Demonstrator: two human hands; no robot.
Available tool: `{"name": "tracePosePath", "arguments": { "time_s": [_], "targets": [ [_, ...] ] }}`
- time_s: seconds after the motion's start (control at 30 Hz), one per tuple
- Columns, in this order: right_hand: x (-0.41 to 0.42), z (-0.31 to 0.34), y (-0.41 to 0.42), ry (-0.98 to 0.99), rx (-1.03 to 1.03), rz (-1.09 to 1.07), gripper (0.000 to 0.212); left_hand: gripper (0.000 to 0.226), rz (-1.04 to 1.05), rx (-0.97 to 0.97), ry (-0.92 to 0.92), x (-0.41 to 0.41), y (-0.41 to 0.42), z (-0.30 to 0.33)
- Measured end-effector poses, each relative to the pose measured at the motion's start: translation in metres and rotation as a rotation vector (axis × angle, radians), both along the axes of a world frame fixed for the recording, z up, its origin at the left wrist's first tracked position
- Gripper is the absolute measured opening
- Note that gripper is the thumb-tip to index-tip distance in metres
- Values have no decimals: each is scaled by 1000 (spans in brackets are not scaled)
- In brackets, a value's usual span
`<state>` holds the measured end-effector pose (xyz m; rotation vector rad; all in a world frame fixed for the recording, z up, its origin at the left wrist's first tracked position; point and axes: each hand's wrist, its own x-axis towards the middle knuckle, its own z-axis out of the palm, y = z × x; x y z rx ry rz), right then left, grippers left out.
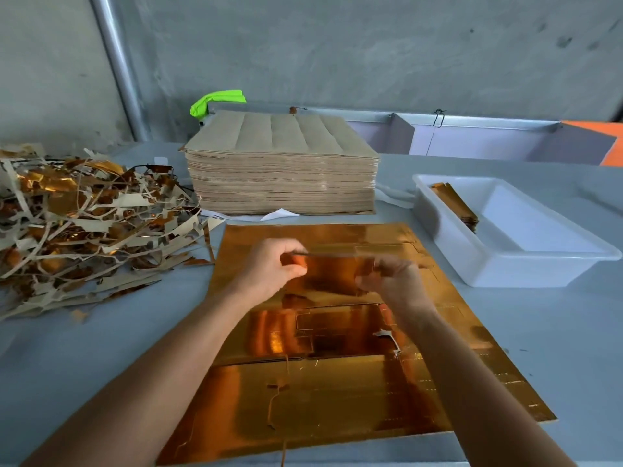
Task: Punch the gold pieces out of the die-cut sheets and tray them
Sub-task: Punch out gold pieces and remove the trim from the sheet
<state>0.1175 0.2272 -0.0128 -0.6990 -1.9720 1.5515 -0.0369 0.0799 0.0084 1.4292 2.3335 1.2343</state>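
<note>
I see my left hand (274, 267) and right hand (392, 281) with fingers curled, pinching a gold piece (332, 273) above the gold sheet (354, 392) on the table (101, 348); white tray (499, 274) sits right

Sheet (337, 382) flat on table (556, 348) before me. My hands (269, 267) over its far half, piece (332, 271) between them. Scrap (84, 224) left. Stack (283, 163) behind sheet. Tray (526, 267) right, pieces (453, 203) in its far-left corner.
</note>
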Motion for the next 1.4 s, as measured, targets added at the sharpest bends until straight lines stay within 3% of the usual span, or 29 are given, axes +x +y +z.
{"name": "tracePosePath", "arguments": {
  "time_s": [0.07,0.13,0.23,0.37,0.5,0.6,0.73,0.87,1.03,1.1,1.17,1.3,1.4],
  "targets": [
    [1,-5,-2,-40,23,11,22,16,-9,-37,49,1,0,-7],
    [1,-3,-6,45,-69,28,25,17,1,-29,90,1,4,-7],
    [-7,-2,-15,53,-44,-109,46,18,-21,-42,82,4,7,-11],
    [-19,-7,-22,-44,19,-229,45,17,-5,117,-247,16,8,-23],
    [-26,-8,-28,27,39,-219,53,39,120,271,-583,23,17,-31],
    [-28,-9,-33,62,-2,-225,62,34,160,424,-641,27,24,-35],
    [-25,-13,-34,71,59,-274,49,27,178,495,-537,31,25,-40],
    [-31,-13,-29,43,48,-285,48,47,156,391,-580,29,25,-33],
    [-34,-13,-23,-31,16,-259,53,24,-2,128,-385,17,14,-34],
    [-34,-9,-22,-25,-74,-207,62,16,43,131,-340,9,13,-33],
    [-31,-4,-20,12,-158,-151,61,25,131,184,-429,4,13,-32],
    [-20,4,-7,63,-221,-65,19,30,170,297,-669,1,13,-26],
    [-13,4,0,69,-144,-25,24,41,138,309,-781,-4,11,-18]
  ]
}}
